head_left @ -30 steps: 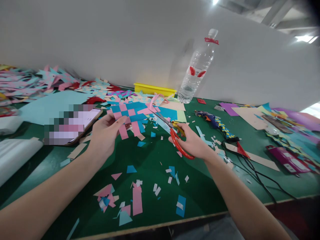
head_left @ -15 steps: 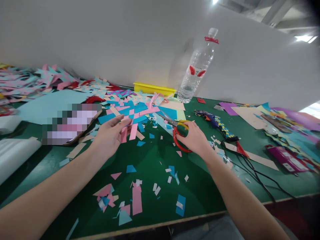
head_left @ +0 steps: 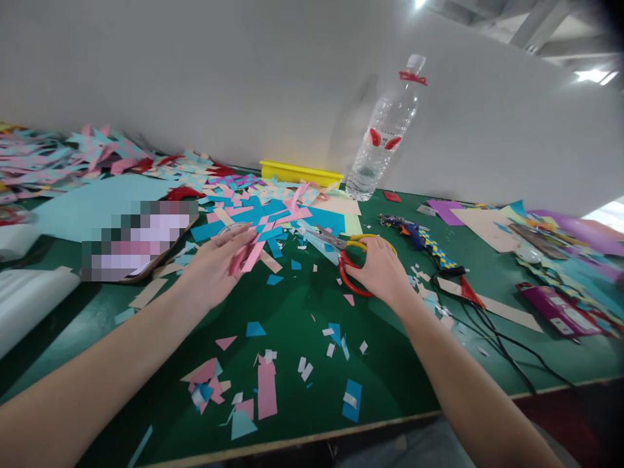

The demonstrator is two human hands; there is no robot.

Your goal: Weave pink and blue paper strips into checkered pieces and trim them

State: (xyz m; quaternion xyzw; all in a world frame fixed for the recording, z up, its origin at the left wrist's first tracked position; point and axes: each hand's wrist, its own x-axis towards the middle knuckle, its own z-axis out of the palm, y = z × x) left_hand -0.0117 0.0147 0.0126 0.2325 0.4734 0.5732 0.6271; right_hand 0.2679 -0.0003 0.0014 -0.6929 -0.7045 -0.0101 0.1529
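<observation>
My left hand is closed on a piece of woven pink and blue paper strips, pinched at its near side. Part of the woven paper is hidden behind the fingers. My right hand grips a pair of scissors with one red and one yellow handle loop. Their blades point left toward the woven paper and stand a little parted, with a gap between tips and paper. Loose strips and offcuts lie under and behind both hands. Small blue, pink and white scraps are scattered over the green table nearer me.
A tilted-looking water bottle stands by the grey wall, beside a yellow trough. To the right lie a glue gun, its black cable and a purple packet. On the left are a phone and heaped paper strips.
My left hand has turned, tilting the woven strips so their pink ends now slant. The scissors' yellow handle has swung slightly away from the red one, parting the blades more.
</observation>
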